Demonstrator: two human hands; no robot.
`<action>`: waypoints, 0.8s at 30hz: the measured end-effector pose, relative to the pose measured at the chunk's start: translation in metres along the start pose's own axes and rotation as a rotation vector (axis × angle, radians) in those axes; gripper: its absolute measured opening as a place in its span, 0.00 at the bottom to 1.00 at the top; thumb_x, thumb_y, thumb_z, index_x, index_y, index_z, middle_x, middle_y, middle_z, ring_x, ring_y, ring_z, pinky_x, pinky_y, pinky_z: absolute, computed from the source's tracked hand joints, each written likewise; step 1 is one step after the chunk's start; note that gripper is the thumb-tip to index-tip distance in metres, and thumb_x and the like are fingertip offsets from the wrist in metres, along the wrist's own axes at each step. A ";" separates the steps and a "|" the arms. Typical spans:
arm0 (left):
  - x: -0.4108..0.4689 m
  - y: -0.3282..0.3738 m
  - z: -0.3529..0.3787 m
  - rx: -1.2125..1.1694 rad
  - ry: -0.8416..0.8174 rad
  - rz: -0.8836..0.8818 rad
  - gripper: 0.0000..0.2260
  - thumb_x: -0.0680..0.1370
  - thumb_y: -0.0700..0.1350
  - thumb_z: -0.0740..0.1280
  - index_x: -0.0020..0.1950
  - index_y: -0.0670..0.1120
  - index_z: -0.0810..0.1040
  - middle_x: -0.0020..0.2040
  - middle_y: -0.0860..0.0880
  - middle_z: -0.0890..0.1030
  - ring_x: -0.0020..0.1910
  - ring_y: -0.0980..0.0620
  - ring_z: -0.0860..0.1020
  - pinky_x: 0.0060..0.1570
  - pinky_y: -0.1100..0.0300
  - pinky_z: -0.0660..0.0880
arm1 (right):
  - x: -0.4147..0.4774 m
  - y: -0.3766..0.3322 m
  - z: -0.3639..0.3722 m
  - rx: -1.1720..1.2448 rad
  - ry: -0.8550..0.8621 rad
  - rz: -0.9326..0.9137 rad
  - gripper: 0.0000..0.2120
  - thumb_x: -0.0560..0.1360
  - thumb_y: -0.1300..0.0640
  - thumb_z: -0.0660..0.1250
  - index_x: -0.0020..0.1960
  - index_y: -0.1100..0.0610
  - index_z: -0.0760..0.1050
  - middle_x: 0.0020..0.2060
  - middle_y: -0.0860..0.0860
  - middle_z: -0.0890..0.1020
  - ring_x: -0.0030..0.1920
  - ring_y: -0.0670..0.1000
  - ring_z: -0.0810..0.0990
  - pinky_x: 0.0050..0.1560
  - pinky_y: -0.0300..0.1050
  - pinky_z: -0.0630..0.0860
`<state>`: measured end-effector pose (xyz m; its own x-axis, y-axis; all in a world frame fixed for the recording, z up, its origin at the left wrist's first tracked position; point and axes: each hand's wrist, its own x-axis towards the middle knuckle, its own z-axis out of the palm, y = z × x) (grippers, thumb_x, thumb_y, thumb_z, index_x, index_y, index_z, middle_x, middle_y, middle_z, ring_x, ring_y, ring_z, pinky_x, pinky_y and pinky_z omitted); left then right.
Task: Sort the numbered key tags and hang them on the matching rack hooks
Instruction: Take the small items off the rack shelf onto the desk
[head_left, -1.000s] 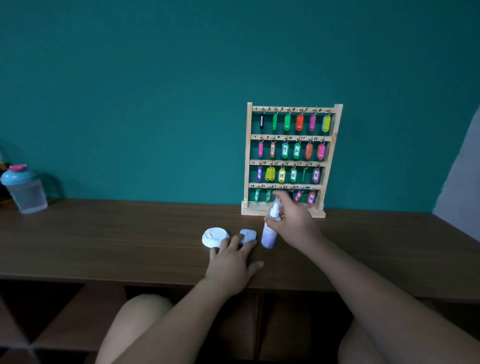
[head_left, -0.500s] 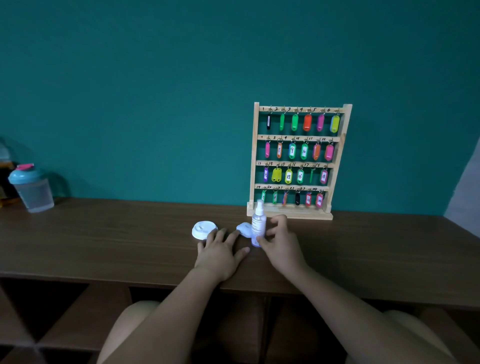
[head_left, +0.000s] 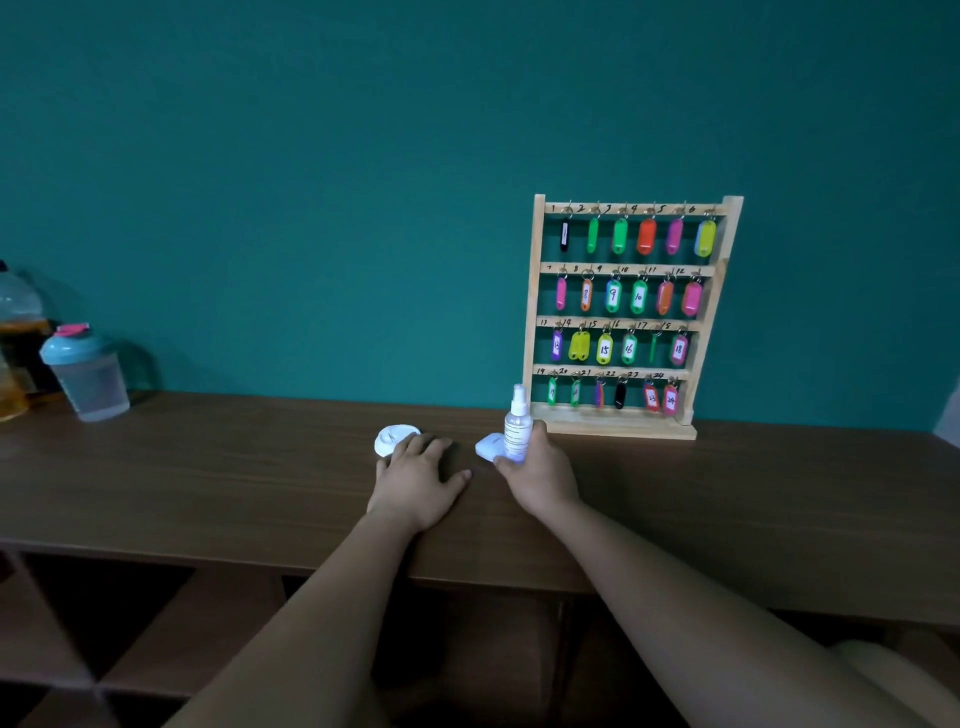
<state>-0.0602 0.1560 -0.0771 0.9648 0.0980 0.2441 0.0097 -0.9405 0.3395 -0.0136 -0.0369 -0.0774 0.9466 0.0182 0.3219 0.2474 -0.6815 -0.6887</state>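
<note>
Teal wall (head_left: 311, 156) all across the back, with a long brown wooden table (head_left: 208, 467) pushed up against it. There are open cubby shelves (head_left: 104, 623) under the tabletop, and bare knees show at the bottom corners.

Far left there's a clear jug (head_left: 15, 332), half cut off by the frame, with something orange-ish in it. Just beside it is a see-through shaker cup (head_left: 85, 374) with a teal lid and a pink flip tab; can't tell if anything's in it.

Mid-table is a round white lid (head_left: 397, 440) lying flat. The left hand (head_left: 418, 475) is palm down on the wood with its fingers spread and relaxed, fingertips just over the near edge of that lid, gripping nothing. Next over is a little white square case (head_left: 488, 448), touching or nearly touching a small spray bottle (head_left: 518, 431) that stands upright. The right hand (head_left: 540, 473) is wrapped round the bottle's lower part, thumb on the left side and fingers round the back. Contents are hard to make out.

Right behind that is the wooden rack (head_left: 623, 317), upright against the wall, with four rails hand-numbered 1 to 24. The key tags (head_left: 646, 236) are all hanging from the hooks (head_left: 569, 209), six to a row in mixed neon colours plus a couple of black ones. Some numbers face out, like 9, 10, 15, 16, 18 and 24.
</note>
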 end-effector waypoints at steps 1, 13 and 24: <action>0.002 -0.005 -0.001 -0.002 0.017 -0.012 0.30 0.80 0.67 0.62 0.80 0.58 0.67 0.82 0.52 0.64 0.83 0.50 0.56 0.77 0.43 0.57 | 0.003 -0.001 0.004 -0.016 0.008 0.011 0.22 0.75 0.47 0.74 0.61 0.51 0.68 0.56 0.55 0.85 0.56 0.62 0.84 0.54 0.54 0.80; 0.007 -0.020 -0.002 0.056 0.114 -0.126 0.27 0.78 0.65 0.62 0.75 0.57 0.70 0.73 0.50 0.69 0.72 0.45 0.66 0.66 0.43 0.66 | 0.019 -0.013 0.024 0.049 0.056 -0.002 0.29 0.70 0.46 0.82 0.62 0.52 0.70 0.56 0.52 0.86 0.54 0.58 0.85 0.50 0.54 0.82; 0.011 -0.014 0.003 0.103 -0.013 0.204 0.28 0.79 0.71 0.56 0.79 0.68 0.64 0.81 0.58 0.60 0.82 0.51 0.55 0.77 0.41 0.57 | 0.008 -0.005 0.024 -0.085 0.052 -0.167 0.09 0.73 0.60 0.71 0.49 0.51 0.74 0.47 0.52 0.80 0.47 0.58 0.80 0.44 0.54 0.78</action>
<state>-0.0484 0.1694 -0.0821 0.9527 -0.1009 0.2866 -0.1598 -0.9687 0.1900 -0.0023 -0.0153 -0.0871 0.8814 0.1001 0.4617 0.3799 -0.7313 -0.5665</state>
